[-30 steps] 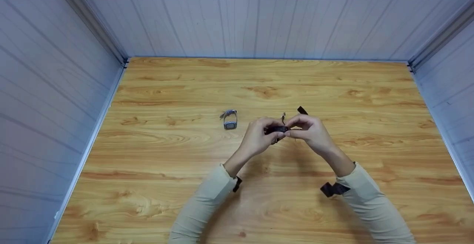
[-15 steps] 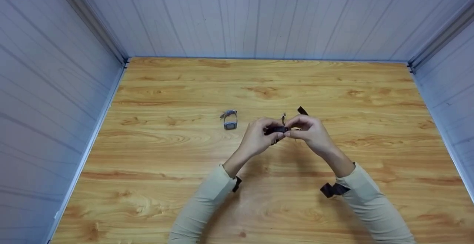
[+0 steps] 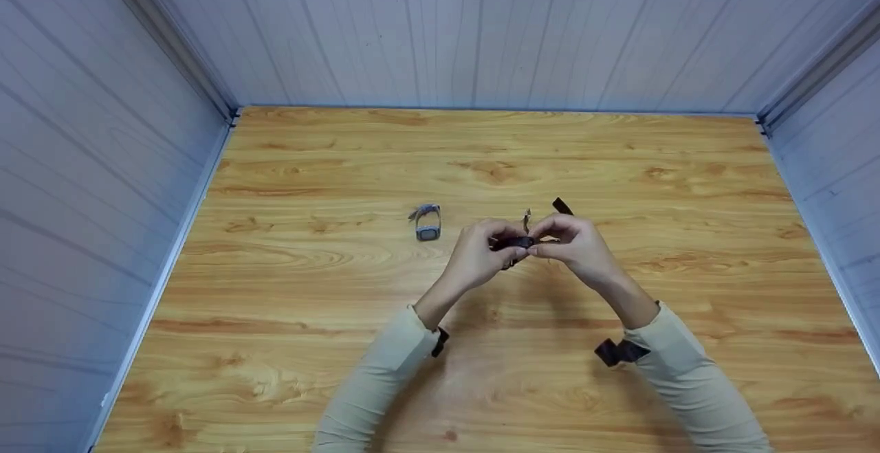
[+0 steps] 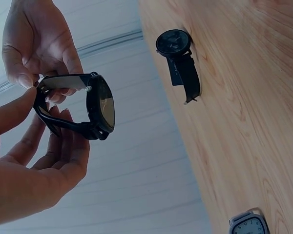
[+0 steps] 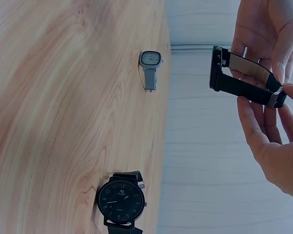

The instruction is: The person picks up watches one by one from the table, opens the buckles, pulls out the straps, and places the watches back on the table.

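Both hands hold a black wristwatch (image 3: 512, 242) above the table, its strap bent into a loop. In the left wrist view the watch (image 4: 102, 105) hangs with its dial turned to the right. My left hand (image 3: 479, 255) grips it from the left. My right hand (image 3: 581, 247) pinches the strap near the metal buckle (image 5: 273, 99), seen in the right wrist view. The fingers partly cover the strap end. A second black wristwatch (image 5: 121, 201) lies on the table, mostly hidden behind the right hand in the head view.
A grey wristwatch (image 3: 427, 231) with a squarish dial sits on the wooden table (image 3: 309, 288), left of the hands, its strap looped. Pale panelled walls (image 3: 440, 34) enclose the table at the back and both sides. Dark straps (image 3: 622, 352) stick out from the sleeves.
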Demonstrator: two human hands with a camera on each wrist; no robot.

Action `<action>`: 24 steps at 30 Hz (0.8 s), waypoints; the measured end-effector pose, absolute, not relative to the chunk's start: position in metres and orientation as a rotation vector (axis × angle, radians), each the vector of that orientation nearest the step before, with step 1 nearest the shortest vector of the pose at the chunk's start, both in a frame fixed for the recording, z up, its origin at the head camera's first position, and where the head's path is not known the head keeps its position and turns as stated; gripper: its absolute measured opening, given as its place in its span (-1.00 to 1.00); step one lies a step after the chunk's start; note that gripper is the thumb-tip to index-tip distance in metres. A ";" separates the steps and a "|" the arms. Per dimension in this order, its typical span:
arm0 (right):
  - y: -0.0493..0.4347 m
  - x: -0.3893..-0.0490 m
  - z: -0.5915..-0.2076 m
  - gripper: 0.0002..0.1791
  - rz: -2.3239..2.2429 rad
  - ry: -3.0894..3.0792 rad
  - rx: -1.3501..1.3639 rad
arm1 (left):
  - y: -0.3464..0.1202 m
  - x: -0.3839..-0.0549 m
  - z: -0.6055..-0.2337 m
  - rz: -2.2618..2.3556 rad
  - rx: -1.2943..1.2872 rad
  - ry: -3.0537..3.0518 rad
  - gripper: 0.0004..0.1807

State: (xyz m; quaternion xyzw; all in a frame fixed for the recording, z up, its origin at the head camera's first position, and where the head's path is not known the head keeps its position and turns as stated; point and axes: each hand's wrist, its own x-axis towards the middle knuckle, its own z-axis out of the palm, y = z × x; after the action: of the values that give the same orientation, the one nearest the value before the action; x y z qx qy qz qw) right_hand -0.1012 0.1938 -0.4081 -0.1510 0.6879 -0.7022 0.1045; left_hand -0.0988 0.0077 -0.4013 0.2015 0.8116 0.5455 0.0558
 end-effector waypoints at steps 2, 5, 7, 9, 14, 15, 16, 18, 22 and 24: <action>0.193 -0.101 -0.409 -0.81 -2.074 2.020 -0.446 | 0.008 -0.099 -0.401 1.665 0.603 2.458 -0.85; 0.193 -0.101 -0.409 -0.81 -2.073 2.023 -0.456 | 0.008 -0.099 -0.402 1.681 0.599 2.457 -0.86; 0.193 -0.101 -0.410 -0.82 -2.070 2.026 -0.472 | 0.008 -0.099 -0.403 1.685 0.593 2.462 -0.86; 0.193 -0.101 -0.410 -0.82 -2.069 2.025 -0.480 | 0.008 -0.099 -0.403 1.682 0.590 2.475 -0.86; 0.193 -0.102 -0.410 -0.82 -2.077 2.018 -0.488 | 0.009 -0.099 -0.404 1.690 0.597 2.471 -0.85; 0.193 -0.102 -0.410 -0.82 -2.076 2.022 -0.488 | 0.009 -0.099 -0.404 1.698 0.602 2.465 -0.85; 0.193 -0.102 -0.410 -0.82 -2.077 2.024 -0.488 | 0.009 -0.099 -0.403 1.703 0.605 2.463 -0.85; 0.194 -0.102 -0.410 -0.83 -2.074 2.029 -0.491 | 0.008 -0.099 -0.403 1.712 0.606 2.455 -0.84; 0.194 -0.102 -0.409 -0.84 -2.090 2.017 -0.506 | 0.007 -0.099 -0.401 1.709 0.590 2.446 -0.84; 0.194 -0.102 -0.410 -0.84 -2.109 1.998 -0.519 | 0.007 -0.099 -0.401 1.713 0.578 2.431 -0.84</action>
State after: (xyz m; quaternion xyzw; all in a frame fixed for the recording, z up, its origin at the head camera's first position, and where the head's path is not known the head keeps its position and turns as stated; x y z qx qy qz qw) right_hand -0.1020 0.1941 -0.4096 -0.1751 0.6738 -0.7115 0.0950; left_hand -0.0987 0.0074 -0.4010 0.1906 0.8011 0.5646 0.0558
